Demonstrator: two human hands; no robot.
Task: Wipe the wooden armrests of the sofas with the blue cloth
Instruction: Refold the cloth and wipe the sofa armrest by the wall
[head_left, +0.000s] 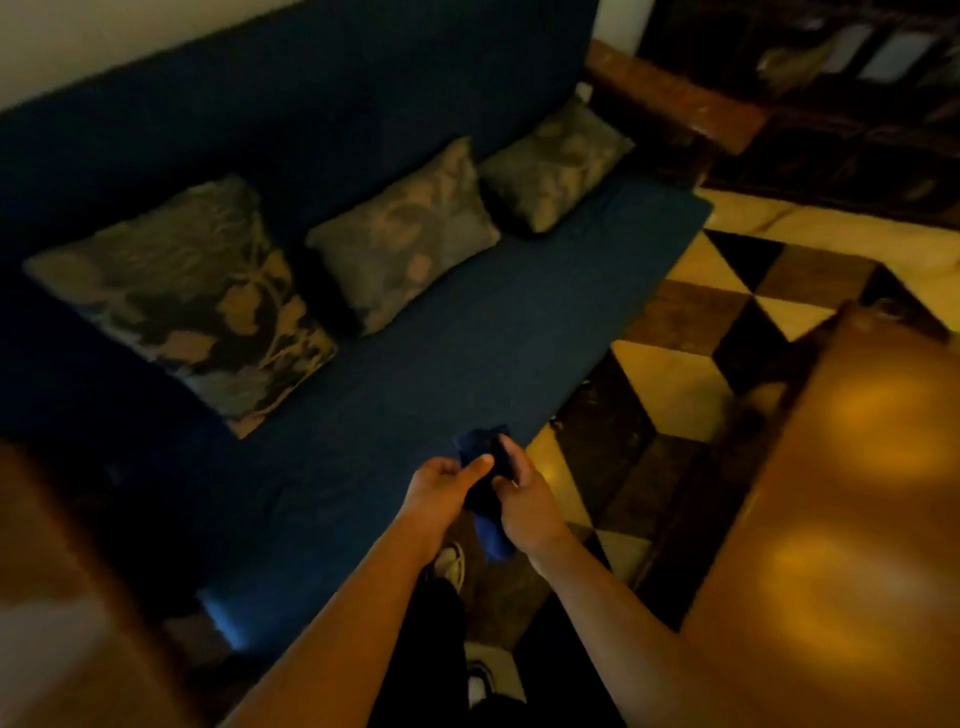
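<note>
Beyond both hands and stretching off to their left lies the dark blue sofa, its long seat running away from the person. Three patterned cushions lean in a row against its backrest, well above and left of the hands. A wooden armrest caps the sofa's far end, well apart from the hands, up and to their right; another brown wooden surface sits blurred close on the right of the right hand. Under and right of the hands spreads a checkered tile floor. The left hand and right hand are held close together, both closed on the blue cloth, which is bunched between them with its tail hanging below the right hand.
</note>
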